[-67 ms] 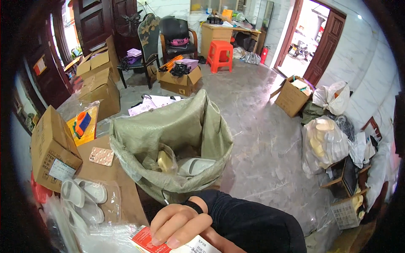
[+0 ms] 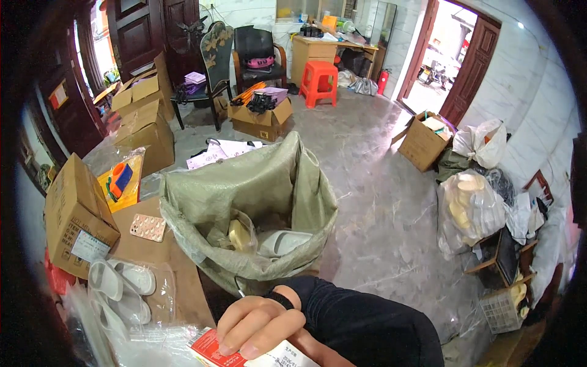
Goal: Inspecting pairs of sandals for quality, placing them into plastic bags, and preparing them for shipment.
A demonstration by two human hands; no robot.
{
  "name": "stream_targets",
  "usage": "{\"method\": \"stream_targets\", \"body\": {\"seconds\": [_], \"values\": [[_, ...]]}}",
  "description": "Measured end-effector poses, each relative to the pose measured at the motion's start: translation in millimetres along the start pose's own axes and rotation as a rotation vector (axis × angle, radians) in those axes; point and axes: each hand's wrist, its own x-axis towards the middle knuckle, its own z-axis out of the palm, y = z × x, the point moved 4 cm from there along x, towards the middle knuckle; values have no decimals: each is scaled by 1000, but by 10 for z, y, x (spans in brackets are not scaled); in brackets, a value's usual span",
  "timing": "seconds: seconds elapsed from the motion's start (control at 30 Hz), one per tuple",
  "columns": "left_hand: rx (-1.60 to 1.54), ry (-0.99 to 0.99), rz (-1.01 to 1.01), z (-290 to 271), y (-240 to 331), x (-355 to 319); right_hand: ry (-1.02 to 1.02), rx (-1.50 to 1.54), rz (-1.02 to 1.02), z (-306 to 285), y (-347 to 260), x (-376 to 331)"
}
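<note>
My right hand [image 2: 263, 327] reaches in from the lower right in a dark sleeve, a black band at the wrist. Its fingers are closed on a small red and white printed packet [image 2: 215, 350] at the bottom edge, partly cut off by the frame. My left hand does not show. Just beyond the right hand stands a large olive-green woven sack [image 2: 226, 177], its mouth open. Inside lie a pale grey slipper [image 2: 286, 242] and a yellowish one [image 2: 239, 235] in clear plastic. Left of the packet, pale grey slippers [image 2: 137, 278] and clear plastic bags [image 2: 156, 344] rest on a brown surface.
A cardboard box [image 2: 76, 220], a patterned phone case [image 2: 147, 227] and a yellow packet [image 2: 124, 186] are at left. Behind the sack are an open box [image 2: 260, 125], chairs, a red stool [image 2: 319, 82] and a desk. Stuffed bags [image 2: 468, 211] and a crate [image 2: 500, 311] line the right wall.
Almost nothing differs. My right hand and the packet have shifted very slightly, with the same hold.
</note>
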Motion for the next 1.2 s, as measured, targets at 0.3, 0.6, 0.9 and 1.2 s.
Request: {"method": "stream_targets", "body": {"seconds": [0.3,0.6,0.9,1.2], "values": [[-129,-124,-33,137,-329,-72,91,-65,-16,208,82,-94],[-175,22,-61,155,-5,-30,-151,662,562,858,401,-13],[-133,15,-128,46,18,-94,-375,681,597,627,726,-177],[-49,68,-125,-17,89,-74,-273,497,795,189,1191,-270]]}}
